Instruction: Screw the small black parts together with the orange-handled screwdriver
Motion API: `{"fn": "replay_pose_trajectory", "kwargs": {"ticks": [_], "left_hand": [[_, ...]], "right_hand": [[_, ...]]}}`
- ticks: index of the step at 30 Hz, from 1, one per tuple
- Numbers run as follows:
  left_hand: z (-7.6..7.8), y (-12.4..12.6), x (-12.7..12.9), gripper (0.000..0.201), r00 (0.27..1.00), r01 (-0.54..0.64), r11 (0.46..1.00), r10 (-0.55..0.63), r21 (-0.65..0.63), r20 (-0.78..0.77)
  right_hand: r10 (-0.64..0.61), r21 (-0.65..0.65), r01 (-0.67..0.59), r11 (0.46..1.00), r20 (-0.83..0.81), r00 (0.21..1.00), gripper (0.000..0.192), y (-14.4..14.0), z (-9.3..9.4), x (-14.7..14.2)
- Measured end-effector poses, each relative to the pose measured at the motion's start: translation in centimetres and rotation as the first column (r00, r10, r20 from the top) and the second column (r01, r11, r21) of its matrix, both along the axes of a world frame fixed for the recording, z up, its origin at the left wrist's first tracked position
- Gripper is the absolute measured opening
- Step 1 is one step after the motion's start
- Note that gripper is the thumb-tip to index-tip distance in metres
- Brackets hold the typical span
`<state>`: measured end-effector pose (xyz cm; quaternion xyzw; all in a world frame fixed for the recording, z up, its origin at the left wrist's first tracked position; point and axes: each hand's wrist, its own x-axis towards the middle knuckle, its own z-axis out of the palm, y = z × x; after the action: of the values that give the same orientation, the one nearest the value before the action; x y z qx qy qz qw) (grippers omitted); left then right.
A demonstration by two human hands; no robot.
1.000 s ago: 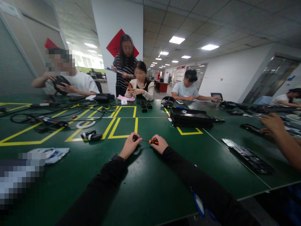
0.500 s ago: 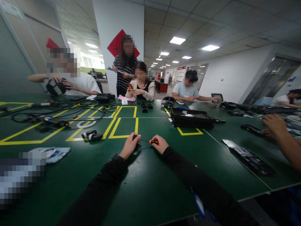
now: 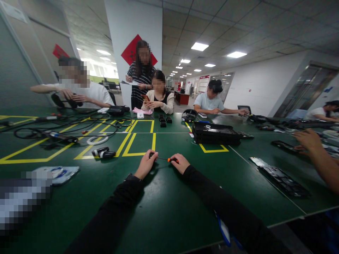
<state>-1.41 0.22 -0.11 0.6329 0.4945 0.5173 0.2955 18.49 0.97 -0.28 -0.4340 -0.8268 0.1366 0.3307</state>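
My right hand (image 3: 180,163) is closed around the black and orange handle of a screwdriver (image 3: 169,160). Its thin shaft points left, and the tip meets a small black part (image 3: 151,154) pinched in my left hand (image 3: 146,164). What this part is, I cannot make out; fingers cover most of it. Both hands are just above the green table (image 3: 159,215), near its middle. To the left of my left hand lie a few short black cylindrical objects (image 3: 107,153) with white bands.
Stacked black trays (image 3: 215,133) stand ahead to the right. A long dark electronic panel (image 3: 280,176) lies further right, near a co-worker's hand (image 3: 308,141). Tangled black cables (image 3: 60,132) and a white cable coil (image 3: 96,140) spread at left. Several people sit or stand across the table.
My hands hold nearly the same place, with the screwdriver's handle turned slightly. At the far left, a person has lowered the black object in their hands.
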Motion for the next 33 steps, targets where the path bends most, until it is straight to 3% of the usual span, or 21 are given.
{"fn": "replay_pose_trajectory", "kwargs": {"ticks": [6, 13, 18, 26, 33], "left_hand": [[0.25, -0.2, 0.06, 0.026, 1.0, -0.002, 1.0, 0.002, 0.011, -0.026], [-0.13, 0.18, -0.02, 0.025, 1.0, -0.006, 1.0, 0.006, 0.006, -0.018], [-0.21, 0.15, -0.08, 0.025, 1.0, 0.013, 1.0, -0.013, 0.01, -0.02], [0.02, 0.16, 0.1, 0.033, 0.993, 0.071, 0.997, -0.07, -0.007, 0.092], [0.53, -0.34, 0.11, 0.034, 0.994, 0.054, 0.998, -0.055, 0.01, 0.09]], "right_hand": [[-0.036, -0.057, 0.032, 0.998, -0.06, 0.998, 0.014, -0.4, 0.28, -0.17], [-0.02, -0.019, 0.02, 1.0, 0.011, 1.0, 0.015, 0.06, 0.16, -0.18], [-0.032, -0.029, 0.031, 0.999, -0.046, 0.998, 0.016, -0.27, 0.13, -0.14], [-0.009, -0.033, 0.009, 0.999, -0.016, 1.0, 0.011, -0.44, 0.39, -0.21], [-0.02, -0.077, 0.015, 0.997, -0.069, 0.997, 0.015, -0.58, 0.45, 0.07]]}}
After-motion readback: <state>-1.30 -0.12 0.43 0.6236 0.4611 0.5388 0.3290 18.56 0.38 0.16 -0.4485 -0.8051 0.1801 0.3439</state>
